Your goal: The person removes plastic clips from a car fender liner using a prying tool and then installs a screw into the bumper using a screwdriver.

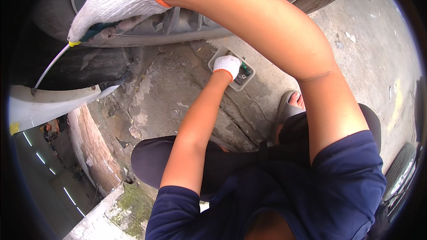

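Observation:
My right hand (111, 6), in a white knit glove with an orange cuff, is wrapped round the handle of a screwdriver (52, 66). Yellow and dark green show at the handle. The long metal shaft slants down to the left, its tip at a dark fastener (33, 92) on the edge of a white car body panel (58, 102). Lower, between my knees and the wheel, my left gloved hand (227, 65) reaches into a small pale plastic box (240, 86). Small dark and green parts (245, 70) lie in it. My left fingers are hidden inside the box.
A car wheel (178, 22) with a grey spoked rim stands just ahead, beside a black wheel-arch liner (80, 64). Cracked concrete (169, 80) lies below. A wooden board (91, 144) is at the left under the panel. Another tyre (400, 169) is at the far right.

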